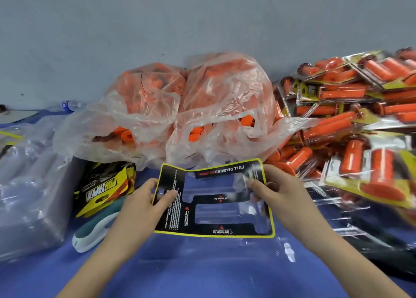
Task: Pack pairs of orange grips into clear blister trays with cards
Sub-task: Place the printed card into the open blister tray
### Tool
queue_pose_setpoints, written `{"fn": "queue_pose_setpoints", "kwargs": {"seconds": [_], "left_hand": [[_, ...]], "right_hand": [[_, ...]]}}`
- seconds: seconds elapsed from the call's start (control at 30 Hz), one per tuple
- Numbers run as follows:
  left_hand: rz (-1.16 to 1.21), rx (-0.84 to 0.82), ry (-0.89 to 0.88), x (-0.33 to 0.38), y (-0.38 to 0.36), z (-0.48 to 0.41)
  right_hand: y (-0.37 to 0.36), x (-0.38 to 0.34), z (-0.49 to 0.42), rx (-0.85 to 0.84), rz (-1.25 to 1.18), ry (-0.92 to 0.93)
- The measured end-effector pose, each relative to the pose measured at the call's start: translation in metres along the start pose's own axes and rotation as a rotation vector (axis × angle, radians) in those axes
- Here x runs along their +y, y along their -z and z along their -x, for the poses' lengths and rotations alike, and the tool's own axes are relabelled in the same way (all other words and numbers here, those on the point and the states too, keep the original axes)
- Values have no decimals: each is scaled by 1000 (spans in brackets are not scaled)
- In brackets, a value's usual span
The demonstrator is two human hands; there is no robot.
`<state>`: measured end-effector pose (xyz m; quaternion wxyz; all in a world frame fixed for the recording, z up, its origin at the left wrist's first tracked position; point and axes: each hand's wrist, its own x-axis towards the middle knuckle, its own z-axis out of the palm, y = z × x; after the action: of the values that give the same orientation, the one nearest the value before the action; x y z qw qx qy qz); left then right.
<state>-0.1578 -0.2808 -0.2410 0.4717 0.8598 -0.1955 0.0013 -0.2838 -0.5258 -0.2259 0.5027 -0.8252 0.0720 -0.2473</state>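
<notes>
I am pinching the black-and-yellow card [173, 221] with left grip [139, 203] and right grip [279, 192], above a clear blister tray [213, 252]; bags of orange grips [157, 108] are crowding directly behind.

Black yellow-edged card [212, 199] with cut-out windows, bowed over an empty clear blister tray [225, 246] at centre, loose orange grips [126, 135] in thin plastic bags [225, 99] behind, filled blister packs [351, 122] heaped right, spare cards [101, 192] left.

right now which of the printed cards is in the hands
The black card reading FULL DIAMOND, yellow-edged with cut-out windows, pinched by the left hand and right hand. The PRO TAPER cards lie untouched in a pile to its left.
</notes>
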Motion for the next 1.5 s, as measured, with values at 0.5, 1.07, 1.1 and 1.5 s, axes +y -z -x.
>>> {"fn": "queue_pose_setpoints", "kwargs": {"seconds": [0.5, 1.07, 1.1, 1.5], "left_hand": [[-321, 20, 15, -15, 8, 8], [-668, -99, -211, -35, 1, 25], [-687, -113, -221, -35, -1, 26], [-561, -206, -200, -38, -17, 29]], "right_hand": [[-2, 21, 16, 94, 847, 293], [-11, 37, 17, 21, 963, 398], [-11, 36, 17, 11, 959, 396], [-20, 29, 14, -71, 921, 430]]}}
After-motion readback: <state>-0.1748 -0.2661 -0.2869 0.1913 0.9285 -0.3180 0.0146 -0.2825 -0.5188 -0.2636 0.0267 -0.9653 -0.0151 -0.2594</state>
